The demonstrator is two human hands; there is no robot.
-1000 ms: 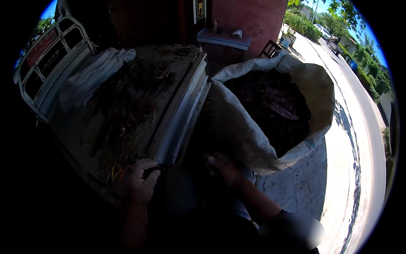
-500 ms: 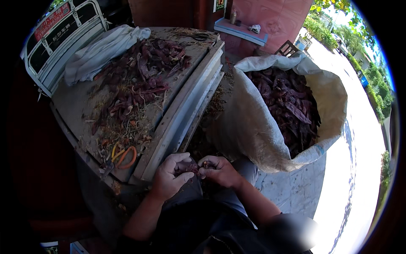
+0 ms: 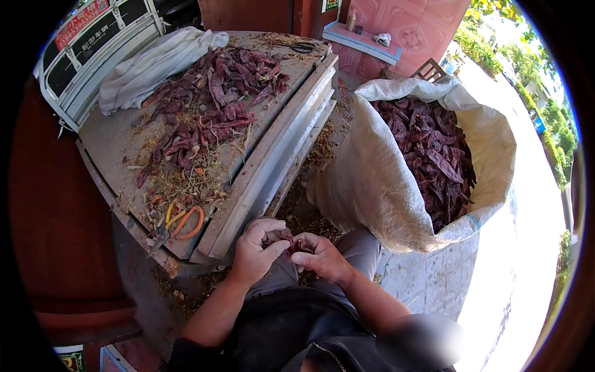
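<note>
Above my lap, in front of the flat bed's near corner, my left hand (image 3: 253,254) is closed on a dark red, wrinkled dried chili pepper (image 3: 286,237). My right hand (image 3: 323,260) pinches dark red pepper material close beside it; whether this is the same piece I cannot tell. The fingertips of both hands nearly meet. A loose heap of dried peppers (image 3: 217,121) lies on the metal bed (image 3: 118,146), among stem bits and crumbs. To the right, a large white woven sack (image 3: 365,186) stands open, filled with more dried peppers (image 3: 434,155).
Snips (image 3: 185,222) with orange and yellow handles lie at the bed's near corner. A crumpled white cloth or bag (image 3: 158,67) rests against the rail (image 3: 93,62). Black-handled scissors (image 3: 302,47) lie at the far edge. Behind the sack are a wall shelf (image 3: 365,44) and a wooden chair (image 3: 430,70).
The view has shifted slightly and brightened. More dark red pepper shows between my fingers now, and my hands remain close together at nearly the same place.
</note>
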